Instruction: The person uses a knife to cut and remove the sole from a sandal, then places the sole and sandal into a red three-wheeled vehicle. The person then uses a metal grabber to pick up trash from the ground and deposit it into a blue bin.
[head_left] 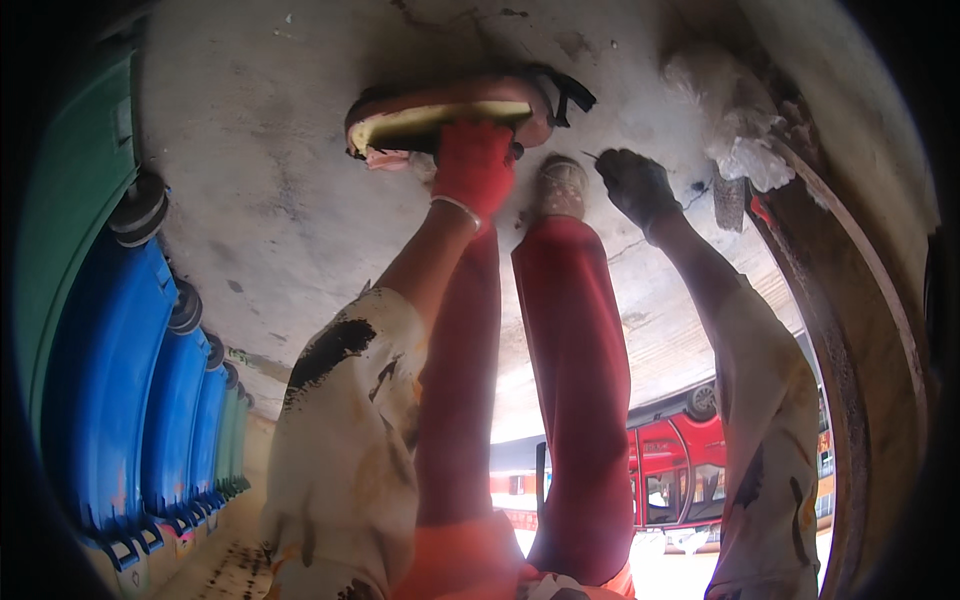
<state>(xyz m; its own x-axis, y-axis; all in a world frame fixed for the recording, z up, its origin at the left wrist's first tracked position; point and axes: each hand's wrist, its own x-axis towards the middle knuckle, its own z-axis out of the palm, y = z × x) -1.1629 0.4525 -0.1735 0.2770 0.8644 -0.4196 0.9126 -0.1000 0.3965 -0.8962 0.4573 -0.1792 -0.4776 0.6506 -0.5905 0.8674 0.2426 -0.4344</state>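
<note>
The padded piece [450, 112], a long rounded shape with a pinkish-brown shell and yellow foam, is ahead of both hands, over the concrete floor [250, 140] and between its left edge, lined by blue wheeled bins [110, 350], and its right edge, beside a brown board [815, 300]. Whether it rests fully on the floor or is partly lifted cannot be told. The left hand [473, 168], in a red glove, is closed on the near side of the piece, its fingers curled against the foam right of the middle. A black strap [574, 90] sticks out from the right end of the piece, well apart from the left hand.

The right hand [640, 188], in a dark glove, is curled narrow around a thin item [589, 154], too small to identify, whose tip points toward the piece; this hand is apart from the piece, lower and to its right. A shoe [562, 188] stands on the floor between the two hands. Crumpled clear plastic [752, 162] lies near the floor's right edge.
</note>
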